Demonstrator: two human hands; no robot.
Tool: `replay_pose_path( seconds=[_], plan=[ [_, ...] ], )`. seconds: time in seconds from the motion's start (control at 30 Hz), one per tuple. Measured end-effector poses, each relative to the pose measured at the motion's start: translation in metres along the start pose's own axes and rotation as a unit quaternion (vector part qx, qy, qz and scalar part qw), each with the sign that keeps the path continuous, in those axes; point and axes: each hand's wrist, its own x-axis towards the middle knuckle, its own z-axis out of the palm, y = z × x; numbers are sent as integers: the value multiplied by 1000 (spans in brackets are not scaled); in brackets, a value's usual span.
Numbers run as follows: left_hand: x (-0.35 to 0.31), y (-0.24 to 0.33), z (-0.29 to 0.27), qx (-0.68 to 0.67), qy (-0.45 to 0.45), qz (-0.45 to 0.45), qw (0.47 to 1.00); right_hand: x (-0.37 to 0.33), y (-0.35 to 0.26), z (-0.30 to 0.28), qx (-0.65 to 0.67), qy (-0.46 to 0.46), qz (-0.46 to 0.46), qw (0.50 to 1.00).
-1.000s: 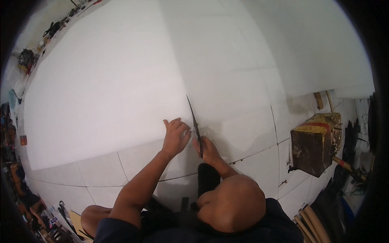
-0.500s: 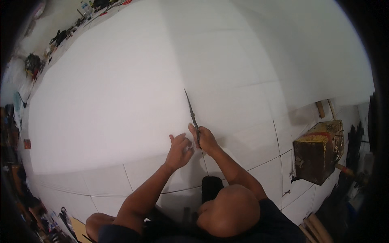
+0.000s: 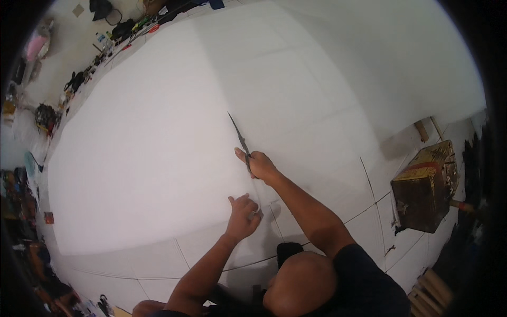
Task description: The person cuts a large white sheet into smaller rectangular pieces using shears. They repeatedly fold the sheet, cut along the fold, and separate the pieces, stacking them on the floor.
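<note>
A wide white sheet (image 3: 137,148) lies spread over the floor, its brighter left part meeting a thinner-looking part (image 3: 285,105) along a line. My right hand (image 3: 261,165) is closed round the handles of dark scissors (image 3: 240,138). Their blades point away from me, along that line; whether they are apart is hard to see. Nearer to me, my left hand (image 3: 244,216) rests at the sheet's near right edge, fingers curled with a bit of the white material at the fingertips.
To the right stands a worn brown and yellow box (image 3: 425,187) on the tiled floor (image 3: 351,232). A red-handled tool (image 3: 154,28) and assorted clutter line the far left side. Rolled tubes (image 3: 433,290) lie at the lower right. My bent knee (image 3: 301,285) is close below.
The right hand with the scissors has moved farther forward along the sheet, away from the left hand. My left hand stays back at the near edge, and the view has shifted slightly.
</note>
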Motion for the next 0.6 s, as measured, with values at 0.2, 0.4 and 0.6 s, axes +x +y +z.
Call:
replay_pose_path(
  seconds=[0.2, 0.4, 0.6],
  plan=[
    [4, 7, 1, 52, -15, -11, 998, 11, -13, 2, -29, 27, -41, 998],
    [34, 48, -10, 169, -39, -102, 980, 15, -19, -9, -34, -28, -10, 999],
    [51, 50, -5, 217, -147, -168, 950, 5, -25, -6, 9, -11, 26, 1000]
  ],
)
